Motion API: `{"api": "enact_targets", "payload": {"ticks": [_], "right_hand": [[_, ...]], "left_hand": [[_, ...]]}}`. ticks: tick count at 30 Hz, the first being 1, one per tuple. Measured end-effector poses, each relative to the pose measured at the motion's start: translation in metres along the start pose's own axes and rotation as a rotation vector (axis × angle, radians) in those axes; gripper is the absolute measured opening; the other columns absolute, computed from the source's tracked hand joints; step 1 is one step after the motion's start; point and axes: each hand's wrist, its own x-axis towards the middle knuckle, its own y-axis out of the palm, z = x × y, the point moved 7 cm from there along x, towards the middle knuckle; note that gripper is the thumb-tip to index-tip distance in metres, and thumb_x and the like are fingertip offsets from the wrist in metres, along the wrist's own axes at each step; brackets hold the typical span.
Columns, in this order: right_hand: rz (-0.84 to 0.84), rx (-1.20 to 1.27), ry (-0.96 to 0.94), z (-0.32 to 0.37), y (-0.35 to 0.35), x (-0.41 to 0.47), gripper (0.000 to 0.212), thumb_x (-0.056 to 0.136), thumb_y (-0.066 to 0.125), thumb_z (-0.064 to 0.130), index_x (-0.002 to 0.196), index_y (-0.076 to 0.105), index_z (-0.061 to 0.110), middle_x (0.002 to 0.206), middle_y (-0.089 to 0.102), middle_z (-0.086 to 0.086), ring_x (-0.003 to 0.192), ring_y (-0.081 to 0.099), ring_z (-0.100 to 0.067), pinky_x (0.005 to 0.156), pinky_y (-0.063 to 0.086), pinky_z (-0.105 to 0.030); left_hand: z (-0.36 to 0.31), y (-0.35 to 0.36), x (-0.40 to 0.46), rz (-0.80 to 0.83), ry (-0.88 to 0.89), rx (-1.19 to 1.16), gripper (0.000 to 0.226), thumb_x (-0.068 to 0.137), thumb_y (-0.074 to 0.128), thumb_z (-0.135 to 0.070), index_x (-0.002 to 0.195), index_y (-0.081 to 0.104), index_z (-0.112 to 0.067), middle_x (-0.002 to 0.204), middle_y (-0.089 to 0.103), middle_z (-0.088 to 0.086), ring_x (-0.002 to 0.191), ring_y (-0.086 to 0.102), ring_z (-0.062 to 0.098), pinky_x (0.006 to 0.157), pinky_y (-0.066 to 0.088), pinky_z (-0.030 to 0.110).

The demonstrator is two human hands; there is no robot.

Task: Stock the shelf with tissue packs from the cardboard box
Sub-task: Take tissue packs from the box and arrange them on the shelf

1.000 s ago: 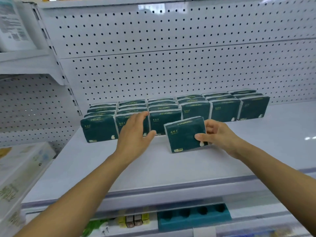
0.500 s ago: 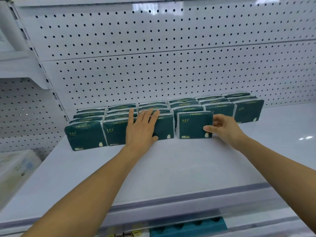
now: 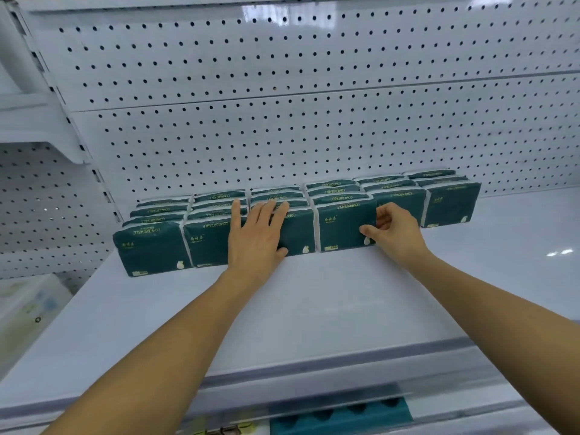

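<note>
Pack [image 3: 343, 227] upright at front of row [image 3: 292, 215], right of centre, on shelf [image 3: 314, 309]. Right hand [image 3: 397, 230] at pack's right edge, thumb on front face, fingers curled round its side. Left hand [image 3: 255, 237] left of pack, fingers spread flat against neighbouring packs' fronts. Pegboard [image 3: 314, 120] behind row.

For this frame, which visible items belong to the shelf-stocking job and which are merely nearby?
Job:
- right hand gripping the front tissue pack
- left hand flat on the stocked tissue packs
- shelf

Nearby only:
- teal tray on the lower level
- pale packages, far left
</note>
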Motion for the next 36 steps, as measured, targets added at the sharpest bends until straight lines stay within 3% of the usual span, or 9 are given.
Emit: {"api": "enact_targets", "payload": {"ticks": [3, 5, 8, 12, 15, 19, 25, 32, 36], "right_hand": [[-0.022, -0.023, 0.021, -0.001, 0.000, -0.006, 0.034, 0.087, 0.073, 0.025, 0.113, 0.052, 0.015, 0.084, 0.059, 0.010, 0.075, 0.057, -0.006, 0.083, 0.053, -0.042], [-0.060, -0.069, 0.017, 0.001, -0.002, -0.011, 0.046, 0.086, 0.072, 0.030, 0.123, 0.050, 0.014, 0.105, 0.059, 0.002, 0.090, 0.059, -0.016, 0.084, 0.052, -0.043], [-0.123, -0.209, -0.065, 0.012, -0.007, -0.021, 0.055, 0.089, 0.068, 0.034, 0.135, 0.045, 0.014, 0.137, 0.046, -0.007, 0.122, 0.048, -0.027, 0.094, 0.046, -0.045], [-0.105, -0.404, -0.260, 0.040, -0.002, -0.054, 0.064, 0.093, 0.060, 0.038, 0.147, 0.036, 0.014, 0.155, 0.029, -0.010, 0.139, 0.030, -0.032, 0.105, 0.036, -0.048], [-0.121, -0.477, -0.433, 0.064, 0.003, -0.092, 0.064, 0.093, 0.060, 0.041, 0.147, 0.039, 0.014, 0.152, 0.037, -0.011, 0.137, 0.038, -0.032, 0.103, 0.040, -0.049], [-0.111, -0.498, -0.546, 0.094, 0.011, -0.153, 0.052, 0.092, 0.061, 0.040, 0.136, 0.051, 0.016, 0.133, 0.059, -0.006, 0.111, 0.061, -0.029, 0.083, 0.051, -0.041], [-0.039, -0.433, -0.671, 0.134, 0.042, -0.252, 0.047, 0.093, 0.044, 0.043, 0.130, 0.056, 0.015, 0.128, 0.061, -0.007, 0.112, 0.059, -0.028, 0.086, 0.050, -0.040], [0.094, -0.265, -0.823, 0.183, 0.110, -0.375, 0.038, 0.094, 0.049, 0.035, 0.121, 0.063, 0.013, 0.119, 0.064, -0.007, 0.105, 0.060, -0.030, 0.077, 0.051, -0.041], [0.286, -0.213, -0.864, 0.200, 0.163, -0.438, 0.038, 0.095, 0.047, 0.036, 0.121, 0.062, 0.014, 0.116, 0.063, -0.007, 0.103, 0.060, -0.030, 0.076, 0.051, -0.041]], "left_hand": [[0.000, -0.003, -0.003, -0.005, -0.003, -0.007, 0.083, 0.090, 0.058, -0.051, 0.155, 0.015, -0.024, 0.157, 0.027, 0.000, 0.146, 0.022, 0.020, 0.119, -0.004, 0.056], [0.001, -0.006, -0.005, 0.000, -0.015, -0.009, 0.083, 0.091, 0.055, -0.054, 0.155, 0.012, -0.024, 0.158, 0.024, 0.000, 0.148, 0.019, 0.021, 0.120, -0.004, 0.056], [0.001, -0.014, -0.011, 0.016, -0.030, -0.004, 0.086, 0.093, 0.048, -0.059, 0.157, 0.003, -0.024, 0.163, 0.014, 0.002, 0.152, 0.004, 0.024, 0.120, -0.008, 0.055], [0.000, -0.028, -0.030, -0.050, -0.027, -0.062, 0.088, 0.091, 0.049, -0.061, 0.157, 0.005, -0.025, 0.164, 0.015, 0.004, 0.152, -0.001, 0.027, 0.120, -0.005, 0.055], [0.001, -0.042, -0.057, -0.146, -0.025, -0.120, 0.085, 0.087, 0.058, -0.059, 0.155, 0.022, -0.023, 0.157, 0.033, 0.006, 0.148, 0.022, 0.029, 0.120, 0.010, 0.056], [0.011, -0.069, -0.109, -0.232, -0.078, -0.211, 0.076, 0.087, 0.063, -0.054, 0.150, 0.037, -0.021, 0.146, 0.049, 0.004, 0.133, 0.046, 0.026, 0.113, 0.032, 0.051], [0.044, -0.111, -0.215, -0.235, -0.123, -0.247, 0.058, 0.091, 0.056, -0.051, 0.140, 0.049, -0.020, 0.138, 0.055, 0.003, 0.125, 0.051, 0.024, 0.104, 0.041, 0.046], [0.104, -0.137, -0.356, -0.234, -0.186, -0.225, 0.046, 0.090, 0.055, -0.043, 0.129, 0.061, -0.018, 0.120, 0.064, 0.001, 0.108, 0.057, 0.021, 0.078, 0.048, 0.035], [0.146, -0.130, -0.434, -0.094, -0.280, -0.189, 0.046, 0.089, 0.057, -0.042, 0.127, 0.061, -0.017, 0.115, 0.064, 0.001, 0.103, 0.059, 0.024, 0.070, 0.052, 0.036]]}}
